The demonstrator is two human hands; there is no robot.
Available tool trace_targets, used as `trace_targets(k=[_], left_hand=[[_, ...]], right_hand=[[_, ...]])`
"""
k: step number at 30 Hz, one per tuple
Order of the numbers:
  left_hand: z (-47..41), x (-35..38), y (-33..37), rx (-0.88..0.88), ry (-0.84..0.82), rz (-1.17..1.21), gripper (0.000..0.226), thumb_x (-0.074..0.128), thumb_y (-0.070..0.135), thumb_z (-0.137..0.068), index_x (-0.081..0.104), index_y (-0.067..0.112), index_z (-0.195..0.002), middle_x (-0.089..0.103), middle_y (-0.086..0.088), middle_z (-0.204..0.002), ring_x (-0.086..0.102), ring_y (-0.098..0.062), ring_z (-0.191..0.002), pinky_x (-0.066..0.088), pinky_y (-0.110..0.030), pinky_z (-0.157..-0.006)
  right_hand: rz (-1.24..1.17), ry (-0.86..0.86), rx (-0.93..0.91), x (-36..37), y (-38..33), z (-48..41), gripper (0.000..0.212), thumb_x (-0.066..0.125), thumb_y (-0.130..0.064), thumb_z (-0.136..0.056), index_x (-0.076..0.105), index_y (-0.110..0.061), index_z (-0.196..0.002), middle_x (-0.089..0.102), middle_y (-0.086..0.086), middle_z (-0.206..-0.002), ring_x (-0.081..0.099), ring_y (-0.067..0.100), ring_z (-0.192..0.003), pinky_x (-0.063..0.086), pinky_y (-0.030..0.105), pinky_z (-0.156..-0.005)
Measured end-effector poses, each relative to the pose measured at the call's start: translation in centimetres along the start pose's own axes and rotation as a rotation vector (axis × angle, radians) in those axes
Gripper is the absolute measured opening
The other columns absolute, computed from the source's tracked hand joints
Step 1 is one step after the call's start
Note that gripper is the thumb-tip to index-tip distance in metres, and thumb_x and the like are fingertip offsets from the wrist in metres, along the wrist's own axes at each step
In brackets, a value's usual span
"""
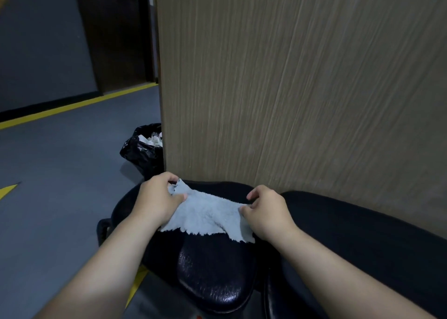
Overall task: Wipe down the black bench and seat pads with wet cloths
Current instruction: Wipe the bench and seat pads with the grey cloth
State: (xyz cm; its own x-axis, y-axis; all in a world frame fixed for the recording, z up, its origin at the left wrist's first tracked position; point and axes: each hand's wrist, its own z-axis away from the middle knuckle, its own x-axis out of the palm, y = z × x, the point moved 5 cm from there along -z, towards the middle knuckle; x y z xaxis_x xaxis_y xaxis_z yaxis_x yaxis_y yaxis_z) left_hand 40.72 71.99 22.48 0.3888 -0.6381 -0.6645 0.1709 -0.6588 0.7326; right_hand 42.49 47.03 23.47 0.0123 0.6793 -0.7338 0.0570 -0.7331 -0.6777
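A pale grey cloth [206,215] with a frayed lower edge is stretched out flat between both hands, just above a black seat pad [212,277]. My left hand [158,199] pinches the cloth's upper left corner. My right hand [267,211] pinches its right edge. The seat pad is shiny black leather, and its far part lies hidden under the cloth. A longer black bench pad [362,246] runs off to the right, beside my right forearm.
A tall wood-grain panel [290,76] rises directly behind the pads. A black bin bag [142,149] holding white waste stands at its left corner. Grey floor [60,173] with yellow lines spreads to the left, towards a dark doorway.
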Motion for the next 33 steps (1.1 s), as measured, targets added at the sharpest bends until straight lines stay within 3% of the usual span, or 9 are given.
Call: trace_targets(k=[3, 6, 9, 12, 15, 18, 25, 29, 33], left_hand=[[0.0, 0.2, 0.0, 0.092, 0.061, -0.116, 0.053, 0.081, 0.028, -0.082, 0.061, 0.019, -0.130, 0.058, 0.000, -0.121, 0.054, -0.020, -0.110, 0.041, -0.028, -0.089], [0.8, -0.2, 1.2, 0.388, 0.174, -0.269, 0.037, 0.076, 0.024, -0.085, 0.069, 0.019, -0.121, 0.060, 0.004, -0.117, 0.053, -0.022, -0.110, 0.043, -0.039, -0.093], [2.6, 0.2, 3.4, 0.661, 0.074, -0.259, 0.026, 0.062, 0.024, -0.094, 0.072, 0.020, -0.118, 0.063, 0.007, -0.126, 0.053, -0.016, -0.122, 0.043, -0.045, -0.104], [3.7, 2.5, 3.8, 0.571, -0.211, -0.401, 0.046, 0.035, 0.037, -0.105, 0.043, 0.028, -0.149, 0.031, 0.010, -0.160, 0.020, -0.009, -0.149, 0.012, -0.041, -0.124], [4.2, 4.1, 2.0, 0.380, -0.391, -0.612, 0.057, 0.018, 0.050, -0.105, 0.006, 0.034, -0.158, -0.007, 0.010, -0.166, -0.013, -0.009, -0.151, -0.010, -0.052, -0.120], [4.3, 4.4, 0.9, 0.307, -0.438, -0.589, 0.059, 0.012, 0.056, -0.102, -0.004, 0.040, -0.157, -0.017, 0.014, -0.164, -0.022, -0.006, -0.148, -0.016, -0.057, -0.117], [5.3, 3.4, 1.9, 0.302, -0.360, -0.534, 0.063, 0.020, 0.060, -0.100, 0.014, 0.036, -0.158, 0.002, 0.008, -0.167, -0.004, -0.010, -0.153, -0.007, -0.056, -0.119], [7.4, 1.8, 4.4, 0.432, -0.138, -0.515, 0.079, 0.013, 0.069, -0.087, 0.050, 0.025, -0.141, 0.052, 0.007, -0.140, 0.046, -0.016, -0.131, 0.036, -0.040, -0.108], [10.1, 2.0, 6.7, 0.475, -0.129, -0.475, 0.078, 0.018, 0.071, -0.087, 0.049, 0.023, -0.141, 0.050, 0.007, -0.135, 0.047, -0.015, -0.126, 0.041, -0.035, -0.101]], right_hand=[[0.191, 0.048, -0.130, 0.0, -0.6, 0.3, 0.023, 0.066, -0.025, -0.088, 0.056, -0.018, -0.107, 0.065, -0.001, -0.092, 0.062, 0.014, -0.082, 0.052, 0.028, -0.069], [0.383, 0.188, -0.413, -0.3, -2.1, 1.5, 0.020, 0.060, -0.023, -0.091, 0.059, -0.014, -0.109, 0.057, -0.001, -0.104, 0.057, 0.019, -0.091, 0.048, 0.029, -0.071], [0.378, 0.215, -0.715, 0.2, -4.0, 3.1, 0.025, 0.051, -0.023, -0.091, 0.066, -0.010, -0.106, 0.063, 0.004, -0.110, 0.061, 0.025, -0.101, 0.054, 0.037, -0.083], [0.403, -0.104, -0.580, 2.4, -3.7, 3.2, 0.051, 0.036, -0.033, -0.103, 0.040, -0.008, -0.147, 0.033, 0.009, -0.157, 0.024, 0.023, -0.148, 0.019, 0.034, -0.121], [0.524, -0.306, -0.365, 4.2, -1.5, 3.1, 0.068, 0.021, -0.049, -0.103, 0.003, -0.012, -0.157, -0.008, 0.006, -0.165, -0.013, 0.021, -0.151, -0.002, 0.046, -0.122], [0.524, -0.336, -0.279, 4.6, -0.3, 3.1, 0.071, 0.018, -0.056, -0.101, -0.003, -0.017, -0.157, -0.013, 0.002, -0.164, -0.017, 0.019, -0.150, -0.005, 0.050, -0.121], [0.415, -0.254, -0.289, 2.3, -0.9, 4.4, 0.076, 0.024, -0.060, -0.099, -0.003, -0.019, -0.157, -0.004, 0.001, -0.165, -0.011, 0.019, -0.151, -0.003, 0.050, -0.122], [0.350, -0.016, -0.364, -1.8, -1.0, 6.7, 0.066, 0.032, -0.055, -0.099, 0.025, -0.018, -0.153, 0.042, 0.000, -0.151, 0.033, 0.017, -0.140, 0.028, 0.036, -0.114], [0.332, 0.070, -0.373, -5.4, 0.3, 9.6, 0.061, 0.038, -0.059, -0.095, 0.037, -0.024, -0.145, 0.045, -0.006, -0.135, 0.041, 0.014, -0.123, 0.041, 0.032, -0.101]])
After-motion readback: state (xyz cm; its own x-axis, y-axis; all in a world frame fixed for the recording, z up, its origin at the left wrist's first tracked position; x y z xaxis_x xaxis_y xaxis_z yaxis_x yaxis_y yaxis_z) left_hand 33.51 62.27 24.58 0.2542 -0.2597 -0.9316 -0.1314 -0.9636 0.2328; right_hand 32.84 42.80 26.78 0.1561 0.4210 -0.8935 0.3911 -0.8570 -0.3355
